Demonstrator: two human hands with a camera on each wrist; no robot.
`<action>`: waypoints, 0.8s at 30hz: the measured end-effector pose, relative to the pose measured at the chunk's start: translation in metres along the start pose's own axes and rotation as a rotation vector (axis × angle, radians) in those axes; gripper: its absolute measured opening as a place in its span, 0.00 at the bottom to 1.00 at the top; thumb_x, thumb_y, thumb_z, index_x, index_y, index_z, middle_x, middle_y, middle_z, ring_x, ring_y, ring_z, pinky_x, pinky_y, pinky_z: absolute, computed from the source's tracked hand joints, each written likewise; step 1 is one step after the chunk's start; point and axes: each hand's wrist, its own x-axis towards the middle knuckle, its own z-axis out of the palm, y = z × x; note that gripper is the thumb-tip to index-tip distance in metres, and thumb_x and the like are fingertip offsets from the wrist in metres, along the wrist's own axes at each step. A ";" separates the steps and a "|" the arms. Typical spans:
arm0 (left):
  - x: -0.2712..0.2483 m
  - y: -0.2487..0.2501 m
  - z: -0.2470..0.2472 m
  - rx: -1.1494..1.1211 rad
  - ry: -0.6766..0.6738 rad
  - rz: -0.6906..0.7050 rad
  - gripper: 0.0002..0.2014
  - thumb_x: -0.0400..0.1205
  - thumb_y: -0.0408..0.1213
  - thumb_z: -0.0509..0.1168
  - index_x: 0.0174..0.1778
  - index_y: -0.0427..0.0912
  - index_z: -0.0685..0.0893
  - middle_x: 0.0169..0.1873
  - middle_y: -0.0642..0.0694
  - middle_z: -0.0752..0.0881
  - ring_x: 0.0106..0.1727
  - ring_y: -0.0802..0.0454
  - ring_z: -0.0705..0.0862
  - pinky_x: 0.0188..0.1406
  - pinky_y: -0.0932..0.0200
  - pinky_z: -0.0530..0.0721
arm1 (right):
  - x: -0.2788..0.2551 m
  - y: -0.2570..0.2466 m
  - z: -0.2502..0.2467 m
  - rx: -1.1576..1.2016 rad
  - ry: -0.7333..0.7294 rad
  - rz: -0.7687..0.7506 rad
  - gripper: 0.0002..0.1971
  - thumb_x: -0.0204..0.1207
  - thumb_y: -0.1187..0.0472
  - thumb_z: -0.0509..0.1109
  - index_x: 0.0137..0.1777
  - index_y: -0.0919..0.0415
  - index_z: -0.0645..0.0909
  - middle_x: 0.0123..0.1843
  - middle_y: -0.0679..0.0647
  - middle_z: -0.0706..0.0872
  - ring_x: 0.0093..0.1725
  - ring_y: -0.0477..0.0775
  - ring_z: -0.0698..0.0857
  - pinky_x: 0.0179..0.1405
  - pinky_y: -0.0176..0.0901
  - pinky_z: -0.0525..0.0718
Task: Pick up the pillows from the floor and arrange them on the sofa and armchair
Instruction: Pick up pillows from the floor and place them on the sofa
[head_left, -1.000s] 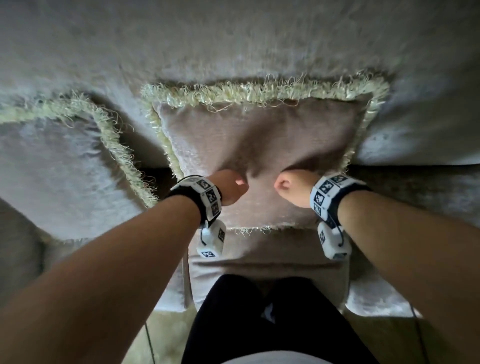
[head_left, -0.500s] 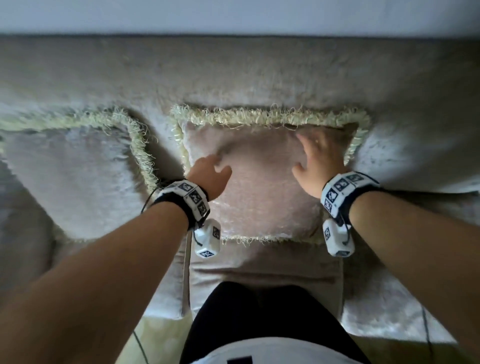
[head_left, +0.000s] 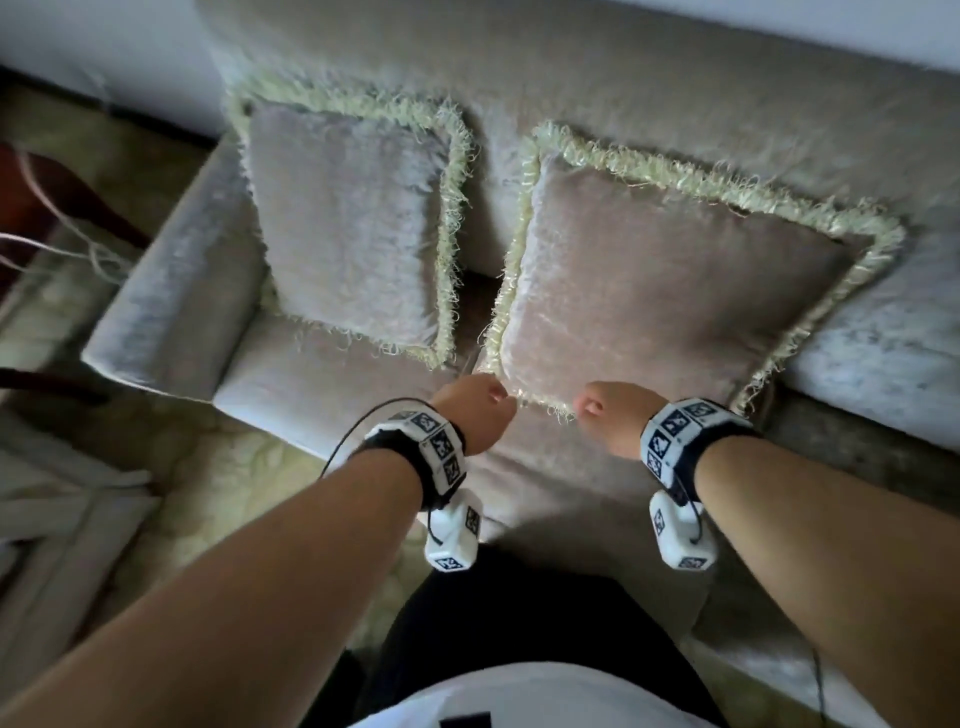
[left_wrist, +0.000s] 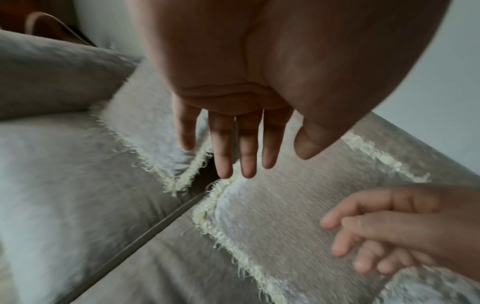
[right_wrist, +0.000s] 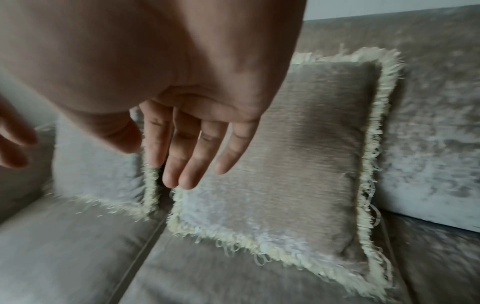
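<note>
Pillows lean on the sofa (head_left: 623, 78) backrest so they stand upright: one (head_left: 348, 223) upper left, one (head_left: 670, 291) centre. Our left hand (head_left: 475, 410) and right hand (head_left: 615, 418) hover just below, fingers (left_wrist: 223, 148) apart and relaxed, holding nothing.

Dark wood furn. (head_left: 62, 192), cords (head_left: 67, 249) at left

Your grey velvet sofa (head_left: 332, 410) carries two cream-fringed beige square pillows (head_left: 348, 228) (head_left: 654, 291), both leaning against its backrest.
</note>
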 end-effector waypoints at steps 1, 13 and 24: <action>-0.013 -0.013 -0.003 -0.001 0.015 -0.024 0.11 0.81 0.51 0.61 0.49 0.51 0.84 0.47 0.49 0.89 0.46 0.50 0.87 0.48 0.53 0.86 | 0.001 -0.017 0.003 -0.019 -0.008 -0.028 0.12 0.85 0.55 0.58 0.39 0.47 0.73 0.39 0.42 0.77 0.43 0.51 0.79 0.37 0.39 0.73; -0.143 -0.196 -0.064 -0.003 0.168 -0.157 0.12 0.84 0.49 0.60 0.53 0.47 0.83 0.46 0.48 0.87 0.47 0.47 0.85 0.48 0.53 0.85 | -0.035 -0.248 0.059 -0.264 -0.074 -0.272 0.12 0.85 0.52 0.60 0.39 0.51 0.77 0.38 0.49 0.82 0.44 0.56 0.84 0.45 0.46 0.80; -0.300 -0.440 -0.147 -0.225 0.414 -0.376 0.17 0.83 0.43 0.60 0.29 0.43 0.75 0.27 0.47 0.79 0.30 0.46 0.76 0.25 0.59 0.69 | -0.040 -0.546 0.146 -0.431 -0.071 -0.538 0.15 0.83 0.51 0.62 0.46 0.59 0.86 0.47 0.58 0.90 0.47 0.64 0.87 0.52 0.53 0.87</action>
